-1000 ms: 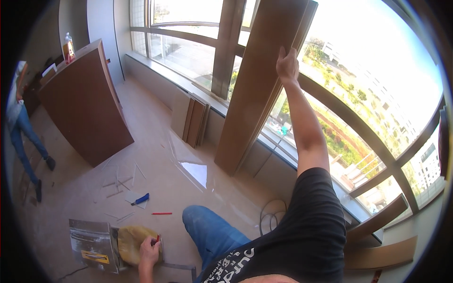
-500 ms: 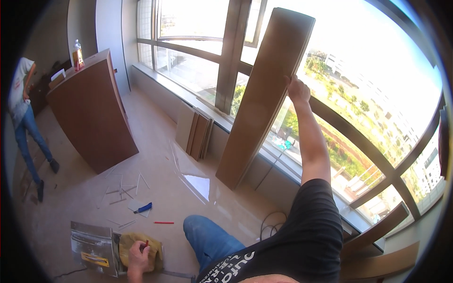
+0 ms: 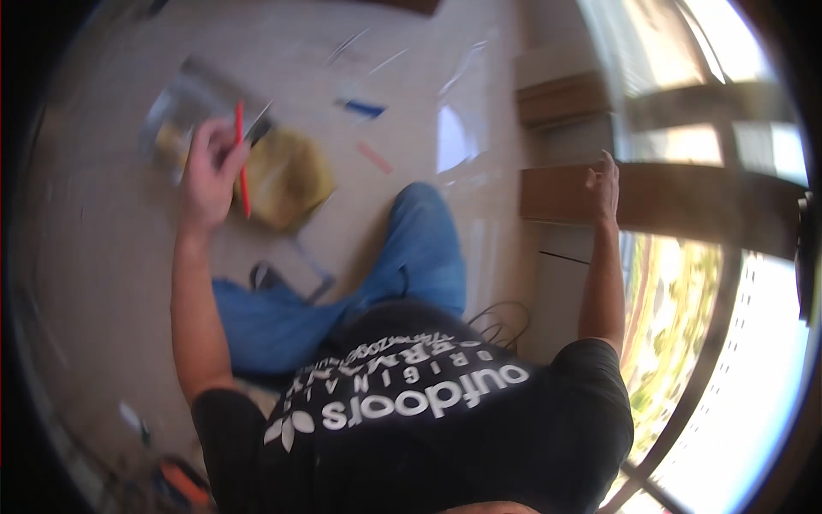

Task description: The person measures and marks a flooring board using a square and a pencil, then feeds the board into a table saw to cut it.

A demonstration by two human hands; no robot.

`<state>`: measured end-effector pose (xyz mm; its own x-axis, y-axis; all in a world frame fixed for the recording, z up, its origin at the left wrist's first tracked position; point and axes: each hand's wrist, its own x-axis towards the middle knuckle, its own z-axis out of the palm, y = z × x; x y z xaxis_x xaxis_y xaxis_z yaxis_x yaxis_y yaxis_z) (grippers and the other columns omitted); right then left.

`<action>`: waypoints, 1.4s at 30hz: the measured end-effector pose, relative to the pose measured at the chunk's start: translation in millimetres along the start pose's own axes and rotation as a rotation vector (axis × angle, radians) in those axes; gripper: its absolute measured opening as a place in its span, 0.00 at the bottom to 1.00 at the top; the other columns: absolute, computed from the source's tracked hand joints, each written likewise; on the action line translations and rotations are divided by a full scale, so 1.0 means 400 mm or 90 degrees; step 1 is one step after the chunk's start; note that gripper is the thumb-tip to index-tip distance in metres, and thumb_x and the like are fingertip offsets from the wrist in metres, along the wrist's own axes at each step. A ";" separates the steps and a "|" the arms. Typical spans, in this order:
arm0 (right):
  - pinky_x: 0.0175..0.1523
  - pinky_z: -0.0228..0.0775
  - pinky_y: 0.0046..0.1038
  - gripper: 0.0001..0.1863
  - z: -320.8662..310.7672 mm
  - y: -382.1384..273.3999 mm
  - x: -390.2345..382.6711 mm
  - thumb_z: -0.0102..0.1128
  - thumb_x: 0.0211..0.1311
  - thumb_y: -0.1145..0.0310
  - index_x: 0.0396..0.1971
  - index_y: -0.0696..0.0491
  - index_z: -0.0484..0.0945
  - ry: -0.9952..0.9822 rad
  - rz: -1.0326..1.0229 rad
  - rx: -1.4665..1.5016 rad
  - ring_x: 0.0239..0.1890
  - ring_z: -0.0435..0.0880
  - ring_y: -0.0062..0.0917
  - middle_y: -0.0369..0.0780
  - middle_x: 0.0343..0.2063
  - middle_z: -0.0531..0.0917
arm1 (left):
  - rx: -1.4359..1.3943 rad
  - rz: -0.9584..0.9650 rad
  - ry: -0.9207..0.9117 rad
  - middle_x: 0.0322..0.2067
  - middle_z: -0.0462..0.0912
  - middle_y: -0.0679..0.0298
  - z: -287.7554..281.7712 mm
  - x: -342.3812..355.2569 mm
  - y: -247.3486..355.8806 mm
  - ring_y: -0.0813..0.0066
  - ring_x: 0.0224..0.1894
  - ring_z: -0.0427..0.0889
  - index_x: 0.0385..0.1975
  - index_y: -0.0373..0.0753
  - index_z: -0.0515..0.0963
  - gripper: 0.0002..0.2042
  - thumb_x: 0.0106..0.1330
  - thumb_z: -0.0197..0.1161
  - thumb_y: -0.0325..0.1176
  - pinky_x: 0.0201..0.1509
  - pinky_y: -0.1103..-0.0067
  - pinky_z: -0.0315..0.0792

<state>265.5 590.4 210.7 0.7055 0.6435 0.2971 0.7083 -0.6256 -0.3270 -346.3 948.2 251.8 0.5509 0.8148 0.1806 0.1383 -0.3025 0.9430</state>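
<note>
My left hand (image 3: 210, 176) is closed around a red pencil (image 3: 243, 188), above a yellow cloth bag (image 3: 295, 180) beside a blurred metal toolbox (image 3: 180, 98). A thin dark and silver tool (image 3: 257, 124) shows just beyond the pencil; I cannot tell whether I hold it. My right hand (image 3: 604, 188), on the right, grips the edge of a long brown board (image 3: 668, 193) that stands against the window, with a finger reaching past the edge.
On the floor lie a blue knife (image 3: 364, 109), a blurred red strip (image 3: 374, 157), thin offcuts (image 3: 347, 47), a cable loop (image 3: 501, 321) and an orange-and-dark object (image 3: 184, 480) at lower left. More boards (image 3: 561, 98) lean along the window wall.
My view has swung down toward my body and the floor. My left hand has lifted from the bag with the red pencil. My right hand remains at the board.
</note>
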 end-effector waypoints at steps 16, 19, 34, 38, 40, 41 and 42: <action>0.63 0.71 0.47 0.21 1.239 -0.868 -0.091 0.53 0.67 0.68 0.60 0.53 0.72 -0.399 -0.369 -0.051 0.62 0.75 0.47 0.47 0.63 0.74 | -0.040 -0.437 0.343 0.29 0.70 0.76 -0.218 -0.201 -0.069 0.91 0.25 0.61 0.61 0.34 0.75 0.18 0.80 0.53 0.37 0.28 0.89 0.55; 0.61 0.72 0.47 0.19 1.317 -0.895 -0.083 0.50 0.68 0.70 0.58 0.55 0.71 -0.392 -0.444 -0.086 0.61 0.77 0.45 0.49 0.59 0.76 | -0.044 -0.500 0.356 0.26 0.67 0.79 -0.176 -0.213 -0.095 0.92 0.26 0.61 0.62 0.38 0.76 0.17 0.80 0.53 0.38 0.27 0.89 0.56; 0.39 0.77 0.26 0.20 0.786 -1.049 -0.310 0.55 0.73 0.73 0.62 0.59 0.69 -0.829 0.242 0.786 0.34 0.80 0.22 0.39 0.38 0.79 | -0.259 -0.451 0.224 0.30 0.73 0.72 -0.142 -0.212 -0.068 0.85 0.30 0.67 0.60 0.38 0.76 0.18 0.82 0.48 0.41 0.35 0.85 0.65; 0.33 0.76 0.27 0.22 0.585 -1.136 -0.329 0.50 0.80 0.54 0.56 0.58 0.72 -0.855 0.114 0.873 0.25 0.77 0.21 0.37 0.30 0.78 | -0.424 -0.331 0.272 0.41 0.82 0.68 -0.127 -0.179 -0.081 0.81 0.43 0.75 0.57 0.40 0.76 0.13 0.80 0.54 0.37 0.46 0.81 0.66; 0.28 0.74 0.30 0.23 0.511 -1.188 -0.347 0.47 0.80 0.47 0.46 0.56 0.74 -0.872 0.221 0.937 0.18 0.74 0.23 0.36 0.23 0.76 | -0.485 -0.268 0.339 0.50 0.84 0.60 -0.147 -0.161 -0.092 0.79 0.46 0.80 0.50 0.42 0.76 0.08 0.76 0.60 0.33 0.48 0.80 0.70; 0.29 0.75 0.31 0.21 0.490 -1.196 -0.361 0.52 0.78 0.49 0.45 0.55 0.74 -0.890 0.304 0.996 0.20 0.76 0.25 0.37 0.23 0.77 | -0.485 -0.256 0.324 0.50 0.84 0.60 -0.154 -0.155 -0.086 0.79 0.46 0.80 0.50 0.42 0.76 0.08 0.76 0.60 0.33 0.48 0.80 0.70; 0.29 0.76 0.30 0.17 0.488 -1.205 -0.389 0.55 0.77 0.53 0.45 0.54 0.75 -0.830 0.316 1.009 0.22 0.79 0.25 0.38 0.26 0.80 | -0.498 -0.230 0.346 0.50 0.84 0.58 -0.160 -0.143 -0.077 0.79 0.44 0.81 0.49 0.42 0.75 0.07 0.75 0.61 0.31 0.48 0.80 0.73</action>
<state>-190.3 878.1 146.9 -0.1353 0.8822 -0.4510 -0.6030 -0.4345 -0.6690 -434.5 942.5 230.3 0.1079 0.9667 -0.2322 -0.4613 0.2556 0.8496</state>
